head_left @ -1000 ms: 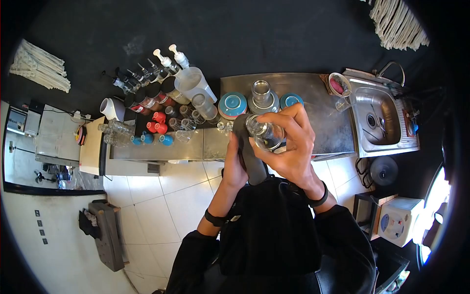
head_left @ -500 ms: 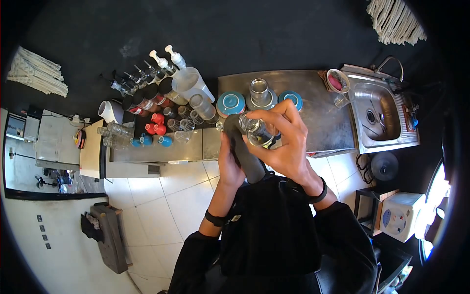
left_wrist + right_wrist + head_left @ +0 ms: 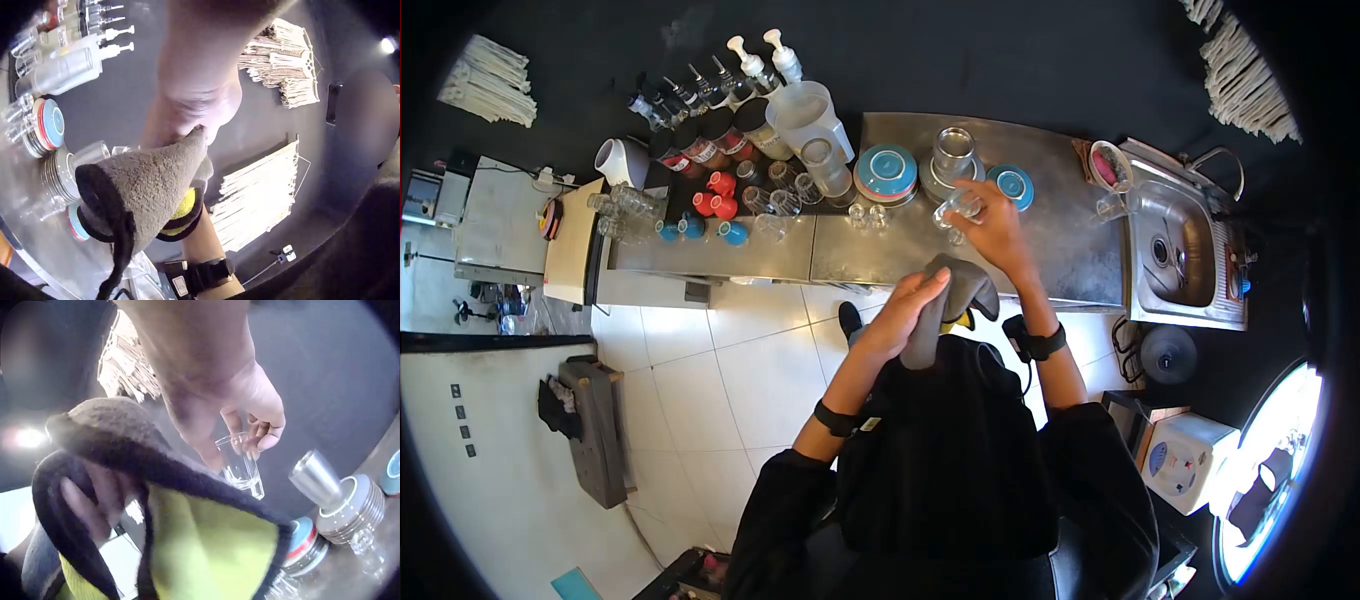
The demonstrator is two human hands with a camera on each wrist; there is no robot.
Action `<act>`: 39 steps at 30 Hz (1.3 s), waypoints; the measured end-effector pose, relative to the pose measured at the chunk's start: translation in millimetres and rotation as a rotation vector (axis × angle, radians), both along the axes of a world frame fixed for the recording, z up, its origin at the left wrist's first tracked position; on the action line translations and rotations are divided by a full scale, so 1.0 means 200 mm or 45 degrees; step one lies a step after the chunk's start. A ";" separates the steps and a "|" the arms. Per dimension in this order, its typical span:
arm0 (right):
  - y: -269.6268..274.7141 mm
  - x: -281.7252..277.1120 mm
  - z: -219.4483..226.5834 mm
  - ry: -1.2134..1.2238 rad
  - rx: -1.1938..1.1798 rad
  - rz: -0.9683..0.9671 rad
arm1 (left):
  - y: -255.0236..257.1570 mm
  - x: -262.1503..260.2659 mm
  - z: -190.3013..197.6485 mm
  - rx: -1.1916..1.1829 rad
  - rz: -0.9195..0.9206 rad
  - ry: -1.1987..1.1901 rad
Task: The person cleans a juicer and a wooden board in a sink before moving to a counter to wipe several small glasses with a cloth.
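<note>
My left hand [image 3: 903, 318] grips a grey cloth [image 3: 147, 187] with black edging and a yellow side, its folds hanging in front of the counter. My right hand [image 3: 1000, 235] pinches a small clear glass [image 3: 239, 467] between thumb and fingers, away from the cloth. In the head view the glass overlaps the counter just in front of a plate stack [image 3: 351, 509] with a clear tumbler [image 3: 953, 150] on top. Blue upturned dishes [image 3: 887, 170] stand on either side of that stack. Several small glasses [image 3: 868, 217] sit left of the right hand.
The steel counter [image 3: 1065, 250] runs to a sink [image 3: 1185, 250] at the right. To the left stand red cups [image 3: 720, 184], blue cups [image 3: 732, 233], jars, pump bottles and a translucent pitcher [image 3: 805, 110]. A glass [image 3: 1112, 205] lies by the sink's edge.
The right hand has carried the glass out of the cloth and forward over the counter. The left hand keeps the cloth, which now folds over loosely. The head view has shifted slightly.
</note>
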State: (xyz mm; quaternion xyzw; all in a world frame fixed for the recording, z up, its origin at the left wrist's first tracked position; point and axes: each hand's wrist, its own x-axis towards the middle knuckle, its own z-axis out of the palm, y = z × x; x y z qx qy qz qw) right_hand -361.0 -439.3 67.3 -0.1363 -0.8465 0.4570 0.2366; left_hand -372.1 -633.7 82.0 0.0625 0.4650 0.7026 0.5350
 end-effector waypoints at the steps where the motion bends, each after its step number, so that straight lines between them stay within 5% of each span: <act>1: -0.02 -0.02 -0.07 -0.007 -0.004 0.007 | -0.03 -0.02 0.02 -0.019 0.035 0.050; 5: -0.14 -0.13 -0.39 -0.031 0.220 0.095 | -0.24 -0.15 -0.05 -0.084 0.213 0.113; 9: -0.19 -0.21 -0.56 -0.579 -0.281 -0.038 | -0.49 -0.27 -0.04 -0.074 0.458 0.061; 11: -0.22 -0.22 -0.59 -0.110 -2.004 0.149 | -0.56 -0.31 -0.05 -0.103 0.574 0.045; 12: -0.23 -0.20 -0.59 -0.111 -2.128 0.085 | -0.59 -0.34 -0.08 -0.083 0.593 0.048; 16: -0.26 -0.24 -0.71 -0.158 -2.137 0.180 | -0.63 -0.44 -0.12 -0.088 0.590 0.023; 19: -0.33 -0.32 -0.73 -0.171 -1.778 0.079 | -0.65 -0.52 -0.09 -0.118 0.511 -0.006; 21: -0.34 -0.38 -0.80 -0.243 -0.761 -0.129 | -0.67 -0.58 -0.10 -0.103 0.469 -0.005; 22: -0.35 -0.40 -0.83 -0.241 -0.756 -0.150 | -0.69 -0.61 -0.10 -0.091 0.434 0.005; 24: -0.35 -0.43 -0.88 -0.375 -0.110 -0.368 | -0.72 -0.68 -0.12 -0.070 0.379 0.013; 25: -0.37 -0.45 -0.90 -0.377 -0.106 -0.389 | -0.73 -0.71 -0.13 -0.084 0.368 0.068; 27: -0.39 -0.46 -0.96 -0.514 0.360 -0.516 | -0.75 -0.76 -0.15 -0.096 0.335 0.112; 39: -0.49 -0.46 -1.01 -0.256 -0.140 -0.514 | -0.72 -0.80 -0.26 -0.149 0.050 0.062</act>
